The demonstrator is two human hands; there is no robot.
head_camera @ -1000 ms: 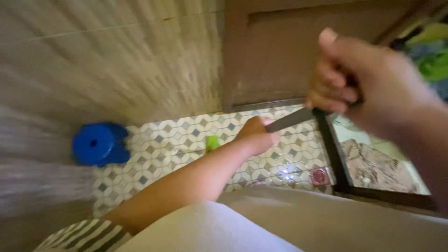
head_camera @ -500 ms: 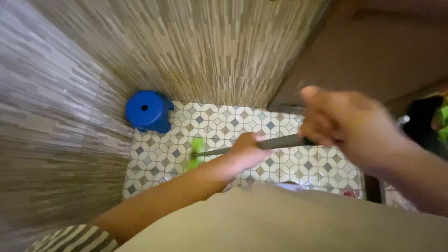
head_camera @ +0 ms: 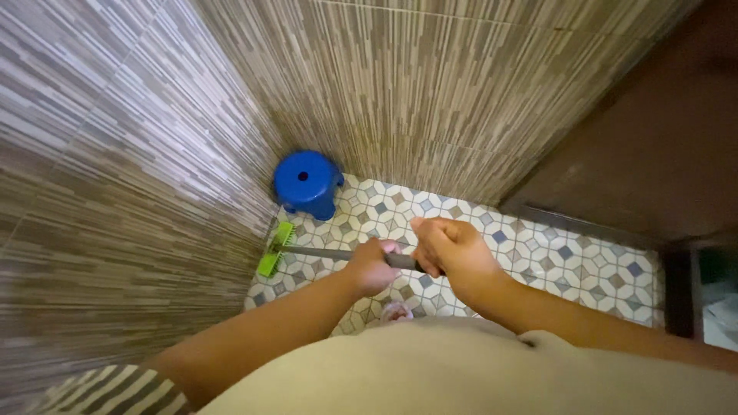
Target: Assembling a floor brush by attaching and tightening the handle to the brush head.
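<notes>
Nearest the camera, a beige garment point(head_camera: 461, 376) fills the bottom of the view and hides the person's lower body and the floor straight beneath; a striped sleeve point(head_camera: 115, 392) is cut off at the lower left corner.

Just beyond the garment, the right hand point(head_camera: 453, 253) is wrapped tight around the upper part of a dark grey brush handle point(head_camera: 323, 252), and the end of the handle is hidden inside that fist. Just beside it, touching or nearly so, the left hand point(head_camera: 371, 265) is also closed around the same handle, lower along the shaft. Directly below the left hand, a small rounded pinkish thing point(head_camera: 396, 311) peeks over the garment's edge; it is too hidden to tell what it is.

From the left hand the handle runs out leftward and away to a green brush head point(head_camera: 275, 250), which rests on the patterned tile floor point(head_camera: 538, 253) against the foot of the striped wall point(head_camera: 115, 192) on that side.

Farther than the brush head, well beyond both hands, a blue plastic stool point(head_camera: 307, 183) stands in the corner, with a small hole in its top.

Far to the right of the right hand, a dark brown door surface point(head_camera: 661, 154) rises, and the strip at the right edge is too cropped to make out.
</notes>
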